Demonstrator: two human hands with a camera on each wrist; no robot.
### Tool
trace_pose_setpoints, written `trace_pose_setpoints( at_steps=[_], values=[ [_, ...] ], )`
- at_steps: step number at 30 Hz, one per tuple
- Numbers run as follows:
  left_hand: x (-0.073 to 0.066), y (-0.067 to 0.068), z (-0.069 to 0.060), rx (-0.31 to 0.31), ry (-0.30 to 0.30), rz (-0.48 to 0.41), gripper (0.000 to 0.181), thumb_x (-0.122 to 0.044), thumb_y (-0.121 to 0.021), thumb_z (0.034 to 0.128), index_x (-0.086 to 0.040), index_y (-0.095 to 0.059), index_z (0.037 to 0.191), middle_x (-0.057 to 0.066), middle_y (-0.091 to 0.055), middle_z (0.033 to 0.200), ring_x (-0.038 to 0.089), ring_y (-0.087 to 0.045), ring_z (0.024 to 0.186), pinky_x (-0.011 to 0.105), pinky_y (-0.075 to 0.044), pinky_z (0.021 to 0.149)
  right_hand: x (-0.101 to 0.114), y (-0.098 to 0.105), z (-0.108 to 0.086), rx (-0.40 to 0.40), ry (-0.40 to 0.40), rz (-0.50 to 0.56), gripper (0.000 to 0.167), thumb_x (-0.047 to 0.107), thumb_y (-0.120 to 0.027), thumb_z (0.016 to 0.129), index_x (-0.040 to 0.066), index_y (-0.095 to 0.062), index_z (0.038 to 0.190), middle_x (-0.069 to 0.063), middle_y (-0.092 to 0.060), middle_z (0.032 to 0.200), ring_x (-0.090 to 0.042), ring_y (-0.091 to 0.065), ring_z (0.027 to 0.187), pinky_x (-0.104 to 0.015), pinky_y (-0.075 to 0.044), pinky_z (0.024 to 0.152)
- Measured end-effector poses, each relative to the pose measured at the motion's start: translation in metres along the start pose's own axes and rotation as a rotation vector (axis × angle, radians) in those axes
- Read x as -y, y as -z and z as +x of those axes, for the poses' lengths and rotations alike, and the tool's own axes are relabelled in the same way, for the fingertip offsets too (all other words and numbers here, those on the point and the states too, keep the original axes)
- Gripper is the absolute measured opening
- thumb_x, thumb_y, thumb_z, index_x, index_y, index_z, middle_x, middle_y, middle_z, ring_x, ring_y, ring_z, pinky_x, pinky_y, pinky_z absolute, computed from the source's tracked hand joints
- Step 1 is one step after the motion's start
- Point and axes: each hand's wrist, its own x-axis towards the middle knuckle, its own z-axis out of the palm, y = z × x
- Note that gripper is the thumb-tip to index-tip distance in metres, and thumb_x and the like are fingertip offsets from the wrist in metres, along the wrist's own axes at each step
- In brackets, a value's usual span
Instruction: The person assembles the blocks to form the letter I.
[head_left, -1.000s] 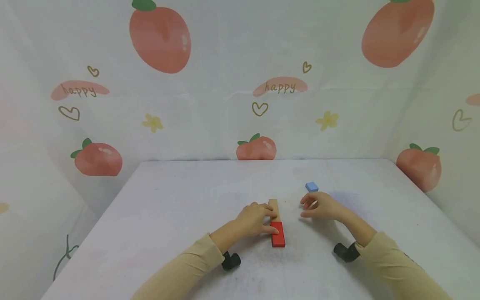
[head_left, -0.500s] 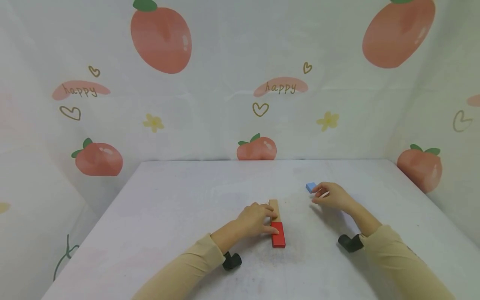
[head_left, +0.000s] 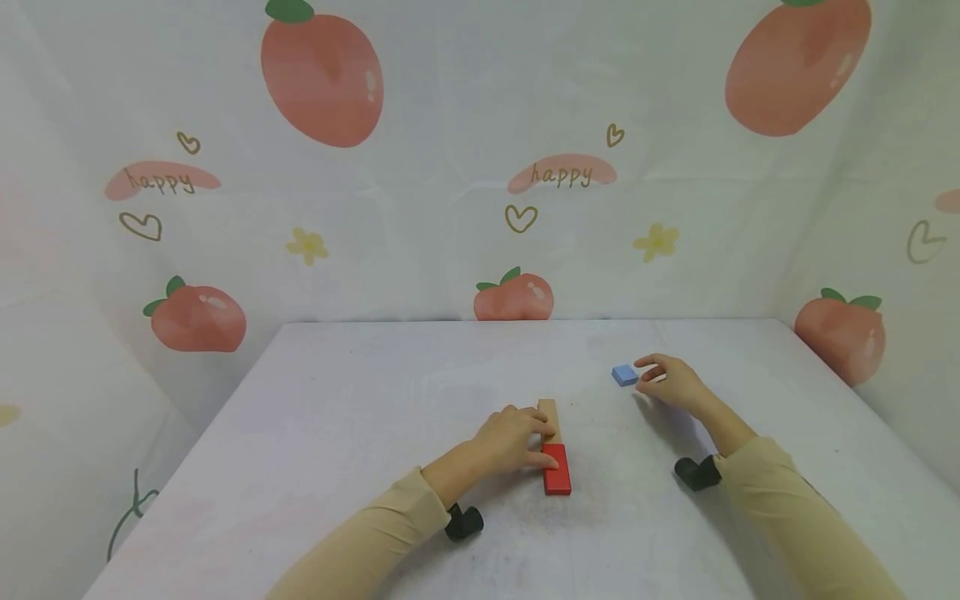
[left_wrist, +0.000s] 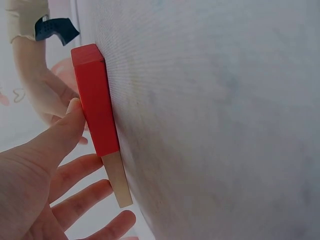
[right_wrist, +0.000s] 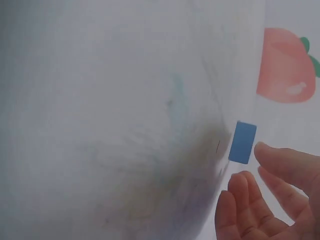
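A red block (head_left: 557, 480) lies on a table (head_left: 390, 383), a wooden block (head_left: 547, 407) at its far end, my left hand (head_left: 508, 440) touching both, fingers spread, as my right hand (head_left: 672, 386), fingers parted, hovers just beside a blue block (head_left: 624, 375) beyond and right of the red one.

Three blocks (head_left: 557, 471) (head_left: 547, 406) (head_left: 624, 375) (one blue), two hands (head_left: 504, 442) (head_left: 675, 387)

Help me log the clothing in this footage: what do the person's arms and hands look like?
Left sleeve and right sleeve are beige, creased. A stubby black left camera and matching right camera show at the wrists. Left hand and right hand wear no gloves.
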Motion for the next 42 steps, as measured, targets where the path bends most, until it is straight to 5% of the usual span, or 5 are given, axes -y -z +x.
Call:
trace_pose_setpoints(
  at_steps=[12, 24, 42],
  values=[
    [0.000, 0.000, 0.000, 0.006, 0.001, -0.001, 0.046, -0.046, -0.068, 0.0799, -0.022, -0.065, 0.119, -0.003, -0.058, 0.128, 0.024, -0.056, 0.115, 0.038, -0.043, 0.101, 0.001, -0.002, 0.011, 0.042, -0.001, 0.009, 0.049, 0.010, -0.061, 0.087, -0.008, -0.044, 0.129, -0.034, -0.055, 0.113, -0.036, -0.056, 0.096, -0.035, -0.047, 0.076],
    [0.000, 0.000, 0.001, -0.002, 0.004, -0.001, 0.046, -0.046, -0.069, 0.0789, -0.023, -0.066, 0.119, -0.003, -0.059, 0.127, 0.024, -0.058, 0.110, 0.032, -0.049, 0.082, -0.002, -0.002, 0.017, 0.061, -0.011, 0.016, 0.051, 0.008, -0.062, 0.085, -0.007, -0.044, 0.130, -0.034, -0.055, 0.112, -0.032, -0.058, 0.092, -0.029, -0.047, 0.072],
    [0.000, -0.002, 0.002, 0.016, 0.006, -0.004, 0.047, -0.046, -0.068, 0.0798, -0.022, -0.065, 0.120, -0.004, -0.059, 0.128, 0.021, -0.056, 0.113, 0.034, -0.047, 0.090, -0.005, -0.004, 0.024, 0.093, -0.046, 0.016, 0.047, 0.004, -0.061, 0.084, -0.008, -0.047, 0.127, -0.031, -0.055, 0.108, -0.021, -0.056, 0.082, -0.025, -0.046, 0.066]
  ],
)
